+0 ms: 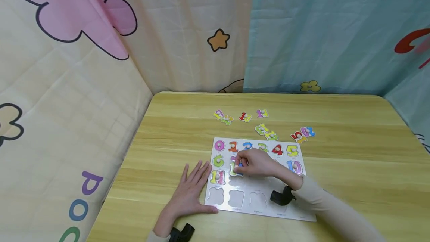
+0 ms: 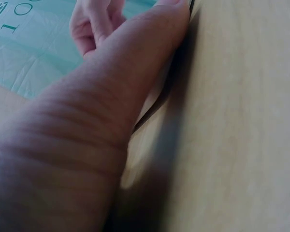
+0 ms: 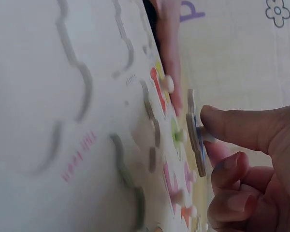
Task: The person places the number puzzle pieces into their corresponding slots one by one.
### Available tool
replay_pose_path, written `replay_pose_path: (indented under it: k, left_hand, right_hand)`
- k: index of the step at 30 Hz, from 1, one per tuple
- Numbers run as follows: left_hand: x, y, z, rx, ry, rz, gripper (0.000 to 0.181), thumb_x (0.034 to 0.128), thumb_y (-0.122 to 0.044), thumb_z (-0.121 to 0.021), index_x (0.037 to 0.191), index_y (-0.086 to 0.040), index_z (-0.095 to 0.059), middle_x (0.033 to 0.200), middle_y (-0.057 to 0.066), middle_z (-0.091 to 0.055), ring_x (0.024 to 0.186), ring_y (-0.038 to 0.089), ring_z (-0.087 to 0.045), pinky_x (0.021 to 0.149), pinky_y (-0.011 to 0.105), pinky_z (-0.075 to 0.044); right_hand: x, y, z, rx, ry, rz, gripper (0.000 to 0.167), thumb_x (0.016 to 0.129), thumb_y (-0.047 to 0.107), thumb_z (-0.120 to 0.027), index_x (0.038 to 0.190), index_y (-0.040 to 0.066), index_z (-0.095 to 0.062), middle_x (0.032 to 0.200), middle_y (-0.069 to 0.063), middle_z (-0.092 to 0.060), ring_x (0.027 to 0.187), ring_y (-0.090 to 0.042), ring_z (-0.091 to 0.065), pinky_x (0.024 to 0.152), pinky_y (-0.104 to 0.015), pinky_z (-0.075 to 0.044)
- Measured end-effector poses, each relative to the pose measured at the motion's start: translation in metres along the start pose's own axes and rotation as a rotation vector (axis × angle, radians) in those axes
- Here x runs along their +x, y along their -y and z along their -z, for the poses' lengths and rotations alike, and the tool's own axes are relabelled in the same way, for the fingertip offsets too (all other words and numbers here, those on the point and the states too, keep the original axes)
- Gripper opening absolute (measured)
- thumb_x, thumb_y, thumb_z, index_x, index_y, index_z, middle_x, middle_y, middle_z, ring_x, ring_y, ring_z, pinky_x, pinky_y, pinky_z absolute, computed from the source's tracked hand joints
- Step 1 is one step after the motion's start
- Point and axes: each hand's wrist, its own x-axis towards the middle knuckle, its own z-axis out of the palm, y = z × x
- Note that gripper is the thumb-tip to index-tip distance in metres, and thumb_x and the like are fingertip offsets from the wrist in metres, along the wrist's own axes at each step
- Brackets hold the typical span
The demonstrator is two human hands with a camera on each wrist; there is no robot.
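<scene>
A white number puzzle board (image 1: 246, 209) lies on the table, with pieces 0 to 6, 10 and 11 seated in it. By its small knob, my right hand (image 1: 256, 163) pinches a puzzle piece (image 1: 232, 168) between thumb and fingers; its green 1 shows, the rest is partly covered. In the right wrist view this piece (image 3: 195, 137) is held edge-on, apart from the board. My left hand (image 1: 192, 193) rests spread at the board's left edge, its thumb along the lower left corner. Behind the right hand some of the second row is hidden.
Loose number pieces lie beyond the board: a 17 (image 1: 218, 114), a 13 (image 1: 245, 117), a pink and yellow piece (image 1: 262, 113), a 16 (image 1: 271, 135) and a 20 (image 1: 308, 132). Recesses (image 1: 236, 198) show in the lower rows. Curtains (image 1: 188, 29) hang behind the wooden table (image 1: 352, 152).
</scene>
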Motion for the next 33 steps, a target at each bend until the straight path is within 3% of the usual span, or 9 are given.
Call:
replay_pose_path:
  k: [6,14,24,33]
  left_hand:
    - [-0.001,0.0,-0.002,0.009,0.002,0.002,0.123,0.0645,-0.088,-0.048,0.152,-0.007,-0.018,0.158,0.007,-0.014,0.142,0.03,-0.009,0.109,0.059,0.0]
    - [-0.004,-0.003,0.001,-0.011,0.034,0.022,0.123,0.0642,-0.088,-0.049,0.152,-0.008,-0.017,0.158,0.005,-0.012,0.143,0.028,-0.007,0.11,0.057,0.002]
    - [-0.004,-0.003,0.001,-0.01,0.053,0.024,0.123,0.0647,-0.088,-0.048,0.153,-0.009,-0.014,0.158,0.005,-0.01,0.143,0.027,-0.004,0.11,0.057,0.003]
    - [0.001,0.0,0.001,-0.005,0.062,0.024,0.123,0.0645,-0.088,-0.047,0.153,-0.01,-0.013,0.159,0.004,-0.008,0.143,0.026,-0.002,0.11,0.056,0.005]
  right_hand:
    - [-0.024,0.011,-0.022,-0.058,0.053,-0.016,0.02,0.08,0.033,-0.076,0.075,0.026,-0.059,0.054,0.016,-0.042,0.051,-0.001,-0.04,0.047,-0.021,-0.028]
    - [-0.027,0.014,-0.039,-0.129,-0.019,-0.022,0.021,0.08,0.036,-0.076,0.075,0.024,-0.058,0.054,0.016,-0.04,0.05,-0.001,-0.038,0.047,-0.021,-0.027]
    - [-0.021,0.015,-0.037,-0.199,0.008,-0.018,0.021,0.082,0.037,-0.074,0.077,0.024,-0.058,0.056,0.015,-0.041,0.051,-0.002,-0.039,0.048,-0.023,-0.031]
    - [-0.021,0.016,-0.028,-0.167,0.067,-0.01,0.019,0.082,0.033,-0.075,0.078,0.023,-0.059,0.055,0.015,-0.042,0.051,-0.003,-0.04,0.048,-0.022,-0.03]
